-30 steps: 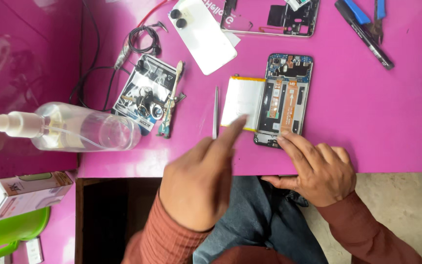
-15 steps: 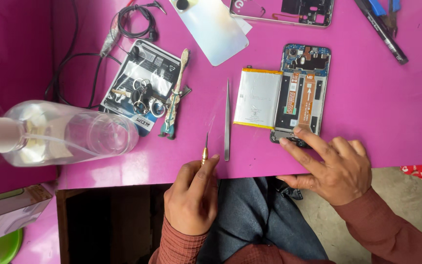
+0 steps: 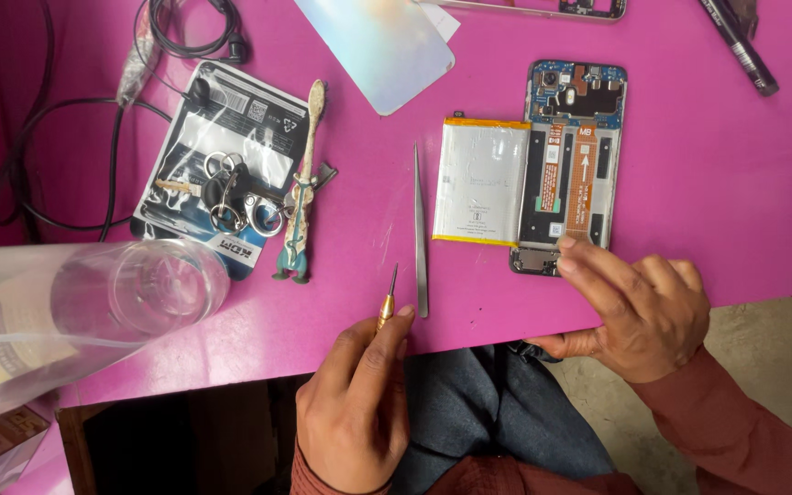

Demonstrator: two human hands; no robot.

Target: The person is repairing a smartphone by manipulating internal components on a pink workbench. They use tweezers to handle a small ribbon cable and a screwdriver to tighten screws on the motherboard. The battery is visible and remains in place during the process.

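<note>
Currently, far left: clear plastic bottle lying on its side on the pink table, close to the lens and blurred. Right of it, black cables looping toward the top edge, then a flat battery pack with a bunch of keys on rings on top and a worn toothbrush lying along its right edge. Iridescent phone back cover at top centre. Left hand at the table's near edge, fingers closed on a small screwdriver, tip pointing up and away, just left of the metal tweezers lying lengthwise on the table; touching or not, can't tell. Right of the tweezers: silver battery beside the opened phone, orange flex cables exposed, camera end away from the person. Right hand open, fingers spread, fingertips pressing on the phone's bottom edge near the table's rim. Black pen-like tool top right.
</note>
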